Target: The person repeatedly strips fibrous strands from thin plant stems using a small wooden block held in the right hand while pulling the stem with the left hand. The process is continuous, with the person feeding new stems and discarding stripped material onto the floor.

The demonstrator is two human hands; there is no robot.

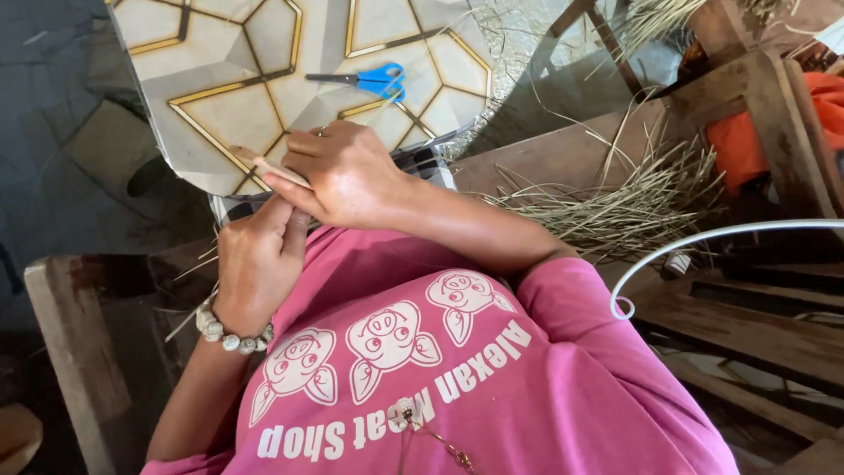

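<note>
My right hand [347, 171] is closed on a thin tan strip [255, 160], whose free end sticks out to the upper left over a patterned board [220, 105]. Just below, my left hand [255, 264], with a bead bracelet on its wrist, has its fingers curled and pressed against the right hand, pinching the strip's lower end. Both hands are held in front of my pink shirt. Blue-handled scissors [369, 79] lie shut on the board, beyond the right hand.
A pile of dry straw [615, 207] lies on the wooden bench [563, 154] at my right. A bent white wire [703, 239] arcs over wooden slats at right. An orange cloth [747, 141] hangs on a wooden frame. A wooden post [70, 343] stands at left.
</note>
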